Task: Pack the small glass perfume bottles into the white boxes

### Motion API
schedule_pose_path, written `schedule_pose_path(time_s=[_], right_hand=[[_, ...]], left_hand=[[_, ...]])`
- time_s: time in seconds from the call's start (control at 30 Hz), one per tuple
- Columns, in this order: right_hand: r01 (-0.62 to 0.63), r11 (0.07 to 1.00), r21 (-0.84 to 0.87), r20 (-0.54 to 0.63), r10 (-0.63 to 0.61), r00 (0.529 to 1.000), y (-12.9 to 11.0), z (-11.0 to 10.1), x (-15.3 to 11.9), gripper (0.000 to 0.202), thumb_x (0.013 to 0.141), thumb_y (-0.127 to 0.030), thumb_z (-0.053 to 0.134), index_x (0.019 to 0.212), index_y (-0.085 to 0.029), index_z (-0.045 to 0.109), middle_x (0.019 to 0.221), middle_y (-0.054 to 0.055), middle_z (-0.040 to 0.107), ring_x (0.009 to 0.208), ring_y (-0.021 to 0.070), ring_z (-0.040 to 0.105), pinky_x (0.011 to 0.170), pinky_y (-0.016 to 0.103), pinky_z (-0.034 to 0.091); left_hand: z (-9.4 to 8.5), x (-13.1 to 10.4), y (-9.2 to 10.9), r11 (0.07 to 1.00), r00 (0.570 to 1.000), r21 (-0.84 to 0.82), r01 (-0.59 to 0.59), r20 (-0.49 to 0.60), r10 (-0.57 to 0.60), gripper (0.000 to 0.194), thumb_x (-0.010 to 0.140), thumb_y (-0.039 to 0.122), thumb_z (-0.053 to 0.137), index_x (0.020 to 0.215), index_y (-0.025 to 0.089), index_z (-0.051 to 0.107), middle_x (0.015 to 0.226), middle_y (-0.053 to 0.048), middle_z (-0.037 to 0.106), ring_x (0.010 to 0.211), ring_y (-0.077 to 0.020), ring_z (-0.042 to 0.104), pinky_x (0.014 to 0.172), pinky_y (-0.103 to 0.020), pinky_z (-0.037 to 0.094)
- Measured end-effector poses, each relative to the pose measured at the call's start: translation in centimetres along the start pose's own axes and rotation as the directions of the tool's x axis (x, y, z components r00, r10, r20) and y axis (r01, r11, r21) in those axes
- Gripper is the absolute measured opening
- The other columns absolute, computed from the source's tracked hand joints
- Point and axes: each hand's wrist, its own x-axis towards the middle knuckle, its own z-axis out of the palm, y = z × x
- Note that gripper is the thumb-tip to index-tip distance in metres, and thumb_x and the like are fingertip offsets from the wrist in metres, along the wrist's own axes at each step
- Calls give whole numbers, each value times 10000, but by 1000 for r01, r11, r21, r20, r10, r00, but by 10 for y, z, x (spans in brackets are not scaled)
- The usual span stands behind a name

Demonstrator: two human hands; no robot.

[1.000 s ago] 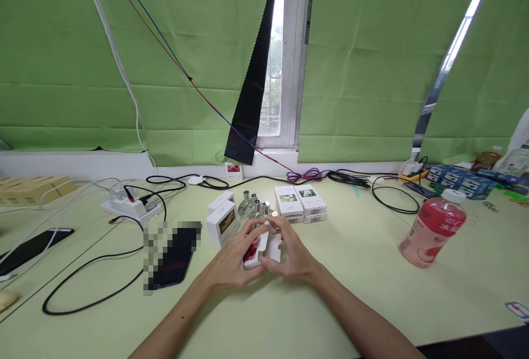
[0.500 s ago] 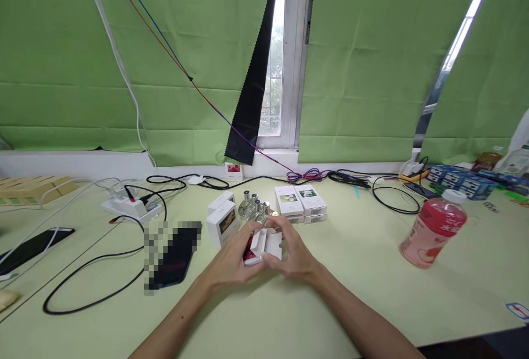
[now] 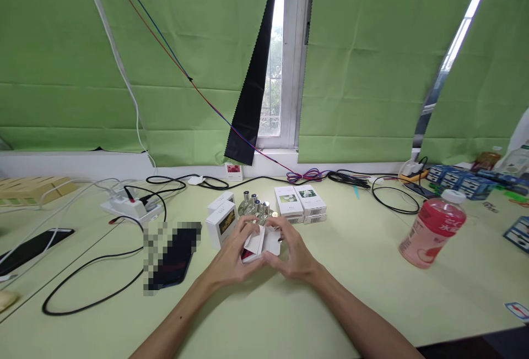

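A small white carton (image 3: 270, 239) with a dark red printed side lies between my hands, its white flaps raised. My left hand (image 3: 235, 254) is closed round its left side, fingertips on a flap. My right hand (image 3: 294, 253) grips the right side, with the thumb along the near edge. Just beyond my fingers stand several small glass bottles (image 3: 250, 205) with silver caps, partly hidden. Left of them are two upright white boxes (image 3: 219, 224). To the right sit white boxes with flower pictures (image 3: 301, 200), stacked in pairs.
A dark phone (image 3: 177, 254) lies left of my hands, beside a looped black cable (image 3: 95, 258) and a white power strip (image 3: 132, 205). A pink drink bottle (image 3: 432, 229) stands at the right. Another small box (image 3: 233, 171) stands against the wall. Blue boxes (image 3: 460, 181) are at the back right.
My left fingers have moved over the far part of the carton, and its left flap now leans further left. A blue box has appeared at the right edge of view.
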Motion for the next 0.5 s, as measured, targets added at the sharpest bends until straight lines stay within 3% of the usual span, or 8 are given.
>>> schedule_pose_path(time_s=[0.17,0.37,0.5], right_hand=[[-7,1000,-23,-72,5,997,0,1,0,459,866,-278,603,1306,-236,479,1158,96,599,996,232,597,765,339,540],[-56,983,-175,-317,-3,949,10,4,1,187,951,-224,518,1133,-217,562,1004,78,623,910,215,591,803,364,514],[-140,962,-234,-388,40,921,17,4,3,202,969,-241,501,1152,-201,573,993,85,628,842,207,587,760,356,511]], left_hand=[[-1,-1,-1,999,999,-5,33,-16,-33,341,840,376,677,1071,243,463,1375,-125,448,1187,-285,569,892,-392,534],[3,1,-3,996,990,-6,90,-113,-90,319,832,348,688,1067,239,502,1356,-115,476,1178,-280,594,880,-376,546],[5,2,-4,996,985,11,88,-149,-85,312,818,337,697,1072,236,547,1341,-108,493,1166,-273,607,904,-381,542]])
